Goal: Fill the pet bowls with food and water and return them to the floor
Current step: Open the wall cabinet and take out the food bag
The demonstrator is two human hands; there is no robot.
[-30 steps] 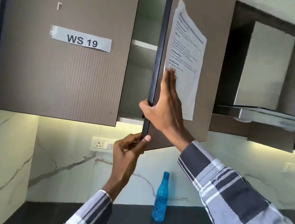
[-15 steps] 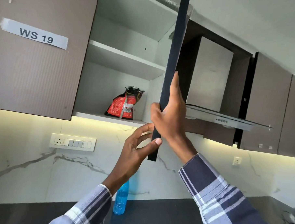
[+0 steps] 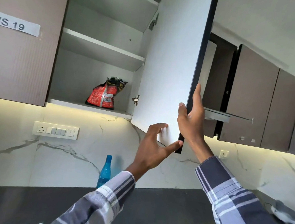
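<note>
A red and black food bag (image 3: 105,94) stands on the lower shelf of the opened wall cabinet. The cabinet door (image 3: 169,67) is swung wide to the right, white inner face toward me. My right hand (image 3: 191,117) holds the door's dark outer edge, thumb on the inner face and fingers behind it. My left hand (image 3: 154,146) touches the door's bottom corner with spread fingers, thumb under the edge. A blue water bottle (image 3: 105,172) stands on the dark counter (image 3: 38,205) against the marble wall. No pet bowls are in view.
A closed cabinet door (image 3: 24,55) labelled "WS 19" is on the left. A switch panel (image 3: 55,130) sits on the marble backsplash. A range hood (image 3: 226,115) and more closed cabinets (image 3: 255,103) are to the right. The upper shelf (image 3: 102,43) holds nothing visible.
The cabinet door has swung from nearly closed to wide open, revealing the food bag. Both hands followed the door edge to the right; the view shifted left.
</note>
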